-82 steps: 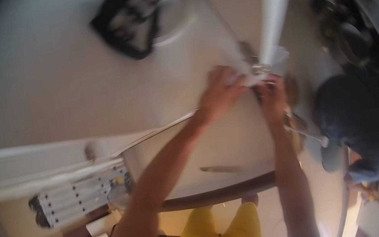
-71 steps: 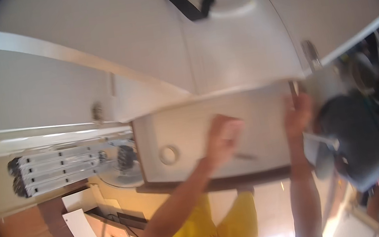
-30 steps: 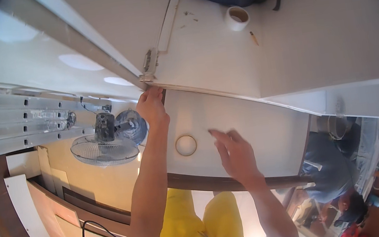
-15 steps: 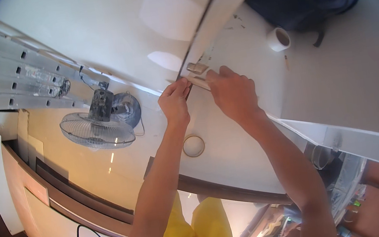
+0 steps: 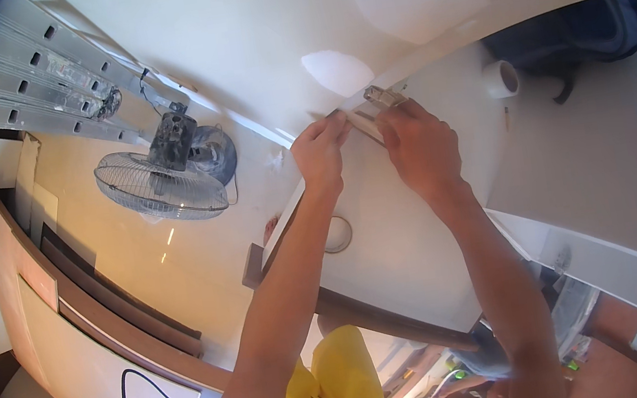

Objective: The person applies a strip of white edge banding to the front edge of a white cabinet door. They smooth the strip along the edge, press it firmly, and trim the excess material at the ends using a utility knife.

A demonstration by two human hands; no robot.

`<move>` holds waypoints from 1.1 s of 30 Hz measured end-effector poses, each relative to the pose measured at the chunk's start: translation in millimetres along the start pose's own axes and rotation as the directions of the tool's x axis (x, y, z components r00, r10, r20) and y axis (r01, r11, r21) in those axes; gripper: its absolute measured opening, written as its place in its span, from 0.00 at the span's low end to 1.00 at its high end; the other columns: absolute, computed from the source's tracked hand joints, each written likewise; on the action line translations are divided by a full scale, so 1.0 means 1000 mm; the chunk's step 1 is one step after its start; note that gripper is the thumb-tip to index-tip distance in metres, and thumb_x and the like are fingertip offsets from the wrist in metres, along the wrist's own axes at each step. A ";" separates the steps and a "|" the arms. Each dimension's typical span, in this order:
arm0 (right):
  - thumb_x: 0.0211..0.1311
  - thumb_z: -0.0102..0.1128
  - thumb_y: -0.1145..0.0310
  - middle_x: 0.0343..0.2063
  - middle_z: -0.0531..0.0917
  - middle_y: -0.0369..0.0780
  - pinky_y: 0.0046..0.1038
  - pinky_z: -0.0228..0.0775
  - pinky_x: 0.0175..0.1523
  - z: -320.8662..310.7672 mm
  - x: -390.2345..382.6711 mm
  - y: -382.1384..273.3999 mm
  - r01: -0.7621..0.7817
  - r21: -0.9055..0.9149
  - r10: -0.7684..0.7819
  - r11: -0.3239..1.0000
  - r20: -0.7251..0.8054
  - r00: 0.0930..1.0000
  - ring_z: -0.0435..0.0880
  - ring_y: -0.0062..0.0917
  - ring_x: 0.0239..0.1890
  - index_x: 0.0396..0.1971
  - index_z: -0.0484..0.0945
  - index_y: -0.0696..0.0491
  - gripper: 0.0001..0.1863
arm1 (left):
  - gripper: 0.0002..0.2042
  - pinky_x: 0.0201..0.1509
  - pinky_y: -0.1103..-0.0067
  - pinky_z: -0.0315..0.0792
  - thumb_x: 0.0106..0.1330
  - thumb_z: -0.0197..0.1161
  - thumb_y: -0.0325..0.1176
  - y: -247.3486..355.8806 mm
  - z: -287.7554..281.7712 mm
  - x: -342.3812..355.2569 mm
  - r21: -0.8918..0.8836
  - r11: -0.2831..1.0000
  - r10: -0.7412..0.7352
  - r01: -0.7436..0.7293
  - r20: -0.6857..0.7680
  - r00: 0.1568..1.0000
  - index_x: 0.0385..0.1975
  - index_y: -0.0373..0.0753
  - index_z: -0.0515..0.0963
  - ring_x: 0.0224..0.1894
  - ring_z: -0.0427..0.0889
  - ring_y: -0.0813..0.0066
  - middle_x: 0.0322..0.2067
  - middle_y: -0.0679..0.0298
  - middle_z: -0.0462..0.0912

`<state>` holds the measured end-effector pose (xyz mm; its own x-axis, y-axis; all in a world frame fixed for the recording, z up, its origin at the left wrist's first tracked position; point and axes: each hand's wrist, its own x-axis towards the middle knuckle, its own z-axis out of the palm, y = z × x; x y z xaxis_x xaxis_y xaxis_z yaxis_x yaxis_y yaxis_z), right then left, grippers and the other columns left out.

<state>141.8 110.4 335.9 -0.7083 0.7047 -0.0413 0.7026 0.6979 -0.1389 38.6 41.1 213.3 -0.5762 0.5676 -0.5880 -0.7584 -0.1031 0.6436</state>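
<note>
My left hand point(image 5: 318, 154) is closed, its fingertips pinched at the far left corner of a white panel point(image 5: 403, 269). Just right of it, my right hand point(image 5: 422, 146) curls around a thin, pale strip point(image 5: 365, 124) that slants between the two hands. What the left fingertips hold is hidden. Beyond the right fingers is a small, beige, block-like piece point(image 5: 384, 96); whether that hand grips it too is unclear. A ring-shaped roll of tape point(image 5: 338, 234) lies on the panel, partly behind my left forearm.
A white roll point(image 5: 500, 79), a small stick point(image 5: 507, 118) and a dark blue bag point(image 5: 582, 36) rest at the right. On the left floor stand a fan point(image 5: 163, 181), a metal ladder point(image 5: 32, 98) and stacked boards point(image 5: 94, 348). A white wall point(image 5: 229, 39) rises ahead.
My view has turned, so both hands and the panel sit farther right in the picture. The panel's left edge now shows as a white band. Both hands remain close together and closed.
</note>
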 end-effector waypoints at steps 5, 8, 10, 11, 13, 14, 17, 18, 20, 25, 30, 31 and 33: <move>0.66 0.61 0.67 0.39 0.82 0.36 0.42 0.80 0.36 0.004 0.000 -0.004 -0.012 0.037 0.013 0.999 -0.021 1.000 0.86 0.41 0.31 0.40 0.83 0.48 0.06 | 0.12 0.51 0.81 0.80 0.68 0.70 0.32 -0.001 -0.005 0.006 0.039 0.999 -0.036 0.036 0.016 0.999 0.40 0.27 0.82 0.42 0.86 0.73 0.37 0.58 0.86; 0.66 0.61 0.68 0.40 0.83 0.36 0.42 0.80 0.36 0.001 0.000 -0.005 -0.019 0.011 0.019 1.000 -0.022 1.000 0.87 0.41 0.32 0.39 0.83 0.48 0.05 | 0.11 0.51 0.81 0.80 0.68 0.70 0.31 -0.002 -0.004 0.006 0.043 0.998 -0.045 0.044 0.023 0.999 0.40 0.28 0.82 0.42 0.86 0.73 0.38 0.58 0.86; 0.65 0.61 0.68 0.40 0.84 0.35 0.42 0.80 0.37 0.000 0.001 -0.011 -0.031 -0.020 0.030 0.999 -0.016 0.999 0.87 0.41 0.33 0.39 0.84 0.48 0.06 | 0.11 0.52 0.80 0.80 0.67 0.69 0.30 -0.001 -0.003 0.004 0.035 0.999 -0.038 0.038 0.017 0.999 0.40 0.26 0.82 0.41 0.86 0.72 0.38 0.57 0.86; 0.65 0.62 0.68 0.41 0.84 0.35 0.41 0.81 0.37 0.001 0.001 -0.011 -0.030 -0.019 0.030 0.999 -0.010 1.000 0.87 0.40 0.33 0.40 0.84 0.48 0.06 | 0.11 0.53 0.79 0.80 0.66 0.69 0.30 -0.001 -0.003 0.003 0.025 0.999 -0.028 0.028 0.009 1.000 0.39 0.25 0.82 0.41 0.85 0.71 0.38 0.57 0.85; 0.64 0.63 0.68 0.41 0.85 0.35 0.41 0.81 0.38 0.003 0.000 -0.010 -0.028 -0.018 0.028 0.999 -0.001 1.000 0.87 0.40 0.33 0.40 0.85 0.48 0.07 | 0.11 0.54 0.78 0.81 0.65 0.69 0.29 0.000 -0.003 0.003 0.009 1.000 -0.022 0.022 0.007 1.000 0.38 0.24 0.82 0.41 0.85 0.71 0.37 0.56 0.85; 0.64 0.63 0.68 0.41 0.85 0.35 0.41 0.81 0.38 0.003 0.002 -0.007 -0.016 0.002 0.016 1.000 -0.006 1.000 0.87 0.40 0.33 0.40 0.85 0.48 0.07 | 0.11 0.54 0.78 0.80 0.66 0.69 0.29 0.000 -0.003 0.003 0.003 1.000 -0.025 0.025 0.013 1.000 0.38 0.24 0.82 0.41 0.85 0.71 0.37 0.56 0.85; 0.63 0.64 0.68 0.40 0.85 0.35 0.40 0.81 0.37 0.002 0.005 0.002 0.012 0.039 -0.012 0.999 -0.016 1.000 0.87 0.38 0.33 0.40 0.86 0.48 0.07 | 0.10 0.55 0.77 0.81 0.66 0.70 0.28 0.001 -0.003 0.004 -0.008 0.999 -0.032 0.032 0.029 0.999 0.37 0.25 0.82 0.41 0.85 0.71 0.37 0.57 0.84; 0.63 0.65 0.68 0.40 0.85 0.35 0.40 0.81 0.37 0.001 0.005 0.003 0.018 0.037 -0.017 0.999 -0.017 1.000 0.87 0.38 0.33 0.40 0.86 0.48 0.07 | 0.10 0.55 0.77 0.81 0.66 0.70 0.28 0.001 -0.003 0.004 -0.011 0.999 -0.034 0.035 0.033 0.999 0.36 0.25 0.82 0.41 0.85 0.71 0.37 0.57 0.84; 0.63 0.65 0.68 0.39 0.85 0.34 0.40 0.80 0.37 0.003 0.005 0.004 0.024 0.045 -0.023 0.999 -0.026 0.999 0.87 0.38 0.32 0.40 0.86 0.47 0.07 | 0.10 0.55 0.77 0.81 0.66 0.70 0.28 0.001 -0.004 0.004 0.005 0.999 -0.036 0.036 0.025 0.999 0.36 0.25 0.82 0.41 0.85 0.71 0.37 0.57 0.84; 0.64 0.65 0.68 0.38 0.85 0.34 0.39 0.80 0.36 0.009 0.003 0.007 0.060 0.084 -0.054 0.995 -0.075 0.996 0.86 0.38 0.31 0.39 0.85 0.47 0.06 | 0.10 0.56 0.77 0.81 0.66 0.70 0.28 -0.001 -0.005 0.006 0.006 1.000 -0.026 0.025 0.029 0.999 0.36 0.25 0.82 0.43 0.85 0.70 0.38 0.56 0.84; 0.65 0.63 0.68 0.38 0.85 0.37 0.40 0.80 0.37 0.002 0.008 0.006 0.076 0.061 -0.075 0.995 -0.019 0.997 0.87 0.40 0.32 0.38 0.85 0.49 0.06 | 0.11 0.56 0.77 0.81 0.66 0.69 0.28 -0.001 -0.004 0.006 0.018 0.999 -0.032 0.031 0.041 0.999 0.38 0.23 0.81 0.44 0.86 0.68 0.39 0.54 0.85; 0.65 0.63 0.68 0.38 0.85 0.37 0.41 0.80 0.38 -0.001 0.010 0.005 0.081 0.051 -0.082 0.995 0.002 0.997 0.87 0.40 0.33 0.38 0.85 0.49 0.06 | 0.11 0.56 0.77 0.81 0.66 0.69 0.28 -0.001 -0.005 0.006 0.012 0.999 -0.031 0.031 0.043 0.999 0.38 0.23 0.81 0.44 0.86 0.68 0.39 0.54 0.85; 0.66 0.62 0.68 0.39 0.85 0.39 0.41 0.81 0.39 -0.002 0.010 -0.001 0.037 0.037 -0.038 0.999 0.023 0.999 0.87 0.41 0.33 0.38 0.85 0.50 0.06 | 0.11 0.56 0.77 0.81 0.66 0.69 0.27 -0.001 -0.008 0.008 0.001 1.000 -0.031 0.031 0.047 0.998 0.39 0.23 0.81 0.44 0.86 0.68 0.40 0.54 0.85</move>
<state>133.6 117.1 337.2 -0.7360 0.6744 -0.0588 0.6726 0.7186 -0.1769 32.2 38.7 204.5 -0.5377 0.6085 -0.5836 -0.7755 -0.0852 0.6256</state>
